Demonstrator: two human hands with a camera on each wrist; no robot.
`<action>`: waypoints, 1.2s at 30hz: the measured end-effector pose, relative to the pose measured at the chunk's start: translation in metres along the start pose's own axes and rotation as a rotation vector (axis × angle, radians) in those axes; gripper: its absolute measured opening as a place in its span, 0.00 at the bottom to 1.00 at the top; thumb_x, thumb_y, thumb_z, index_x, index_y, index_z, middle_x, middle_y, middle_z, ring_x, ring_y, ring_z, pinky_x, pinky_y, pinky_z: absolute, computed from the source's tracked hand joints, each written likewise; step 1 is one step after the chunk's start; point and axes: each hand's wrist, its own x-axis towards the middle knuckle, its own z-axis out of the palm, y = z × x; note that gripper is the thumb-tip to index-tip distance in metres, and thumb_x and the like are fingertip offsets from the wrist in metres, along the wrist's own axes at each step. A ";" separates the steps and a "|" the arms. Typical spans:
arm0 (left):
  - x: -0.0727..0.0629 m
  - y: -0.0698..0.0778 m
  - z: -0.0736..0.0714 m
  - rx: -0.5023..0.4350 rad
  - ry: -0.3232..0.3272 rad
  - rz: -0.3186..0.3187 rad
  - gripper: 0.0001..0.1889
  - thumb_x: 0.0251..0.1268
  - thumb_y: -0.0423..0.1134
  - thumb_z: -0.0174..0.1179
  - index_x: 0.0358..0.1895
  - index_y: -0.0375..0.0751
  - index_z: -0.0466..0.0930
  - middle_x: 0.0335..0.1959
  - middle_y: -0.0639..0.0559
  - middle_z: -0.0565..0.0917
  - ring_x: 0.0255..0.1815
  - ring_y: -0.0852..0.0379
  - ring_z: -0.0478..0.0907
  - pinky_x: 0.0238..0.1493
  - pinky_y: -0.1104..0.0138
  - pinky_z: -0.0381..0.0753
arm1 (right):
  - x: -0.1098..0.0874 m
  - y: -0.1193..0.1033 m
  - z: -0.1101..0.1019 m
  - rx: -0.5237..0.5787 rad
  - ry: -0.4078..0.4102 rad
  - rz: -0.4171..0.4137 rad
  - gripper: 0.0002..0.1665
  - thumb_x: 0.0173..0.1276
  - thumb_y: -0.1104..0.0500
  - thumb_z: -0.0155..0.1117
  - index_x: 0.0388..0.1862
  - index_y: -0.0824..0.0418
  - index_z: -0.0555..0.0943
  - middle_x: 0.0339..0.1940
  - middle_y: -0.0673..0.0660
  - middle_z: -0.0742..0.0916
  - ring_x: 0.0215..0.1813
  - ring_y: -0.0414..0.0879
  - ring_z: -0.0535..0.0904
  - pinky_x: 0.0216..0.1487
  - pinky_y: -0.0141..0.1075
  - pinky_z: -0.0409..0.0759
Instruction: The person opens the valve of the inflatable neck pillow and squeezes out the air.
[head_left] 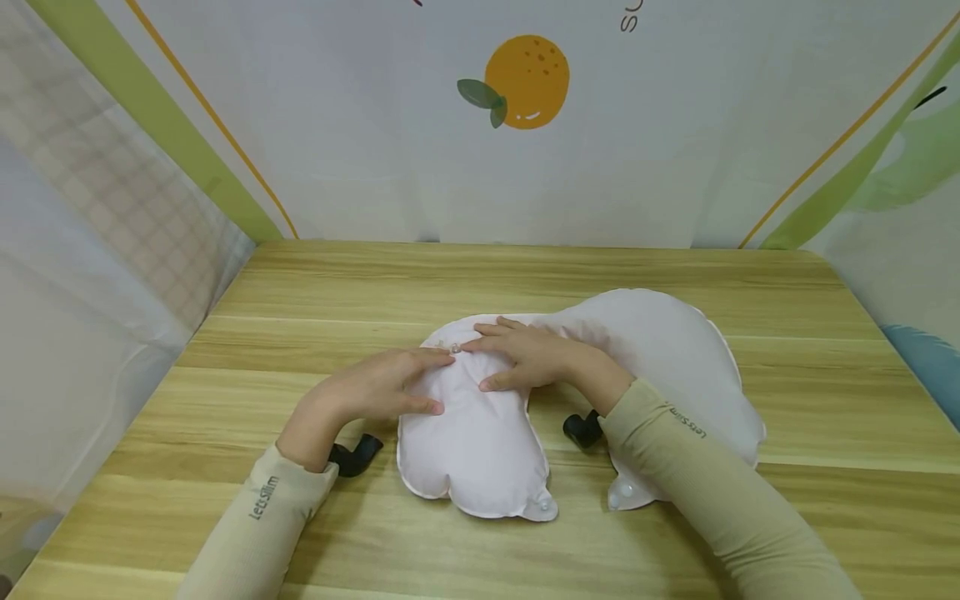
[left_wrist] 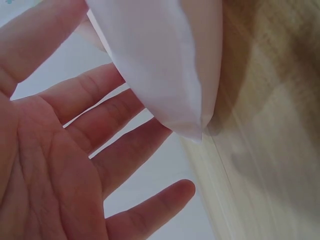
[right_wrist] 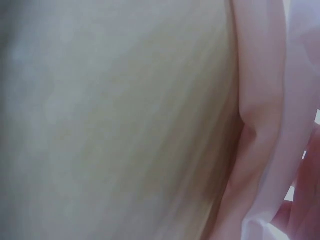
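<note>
A pale pink, puffed-up U-shaped neck pillow point(head_left: 660, 350) lies on the table with its curve away from me. A small clear valve point(head_left: 455, 347) sits near the top of its left lobe. My left hand point(head_left: 375, 385) rests at that lobe's left edge, index fingertip beside the valve. In the left wrist view its fingers point(left_wrist: 135, 150) are spread and fairly straight against the pillow. My right hand point(head_left: 532, 357) lies across the same lobe, its index fingertip at the valve and thumb on the fabric. The right wrist view mostly shows the table and the pillow's edge point(right_wrist: 262, 100).
The wood-grain table point(head_left: 315, 292) runs back to a white curtain point(head_left: 360, 150) printed with an orange. Snap-button tabs point(head_left: 542, 507) stick out at the pillow's near ends. A black angled piece point(head_left: 356, 456) shows by the left wrist, another point(head_left: 581, 429) by the right.
</note>
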 end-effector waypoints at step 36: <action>0.004 -0.004 0.006 0.004 -0.020 -0.002 0.33 0.67 0.47 0.64 0.70 0.33 0.69 0.71 0.38 0.72 0.72 0.39 0.68 0.72 0.46 0.67 | 0.002 -0.003 0.000 -0.016 -0.027 0.025 0.37 0.70 0.41 0.62 0.76 0.45 0.66 0.82 0.59 0.57 0.82 0.67 0.42 0.73 0.73 0.46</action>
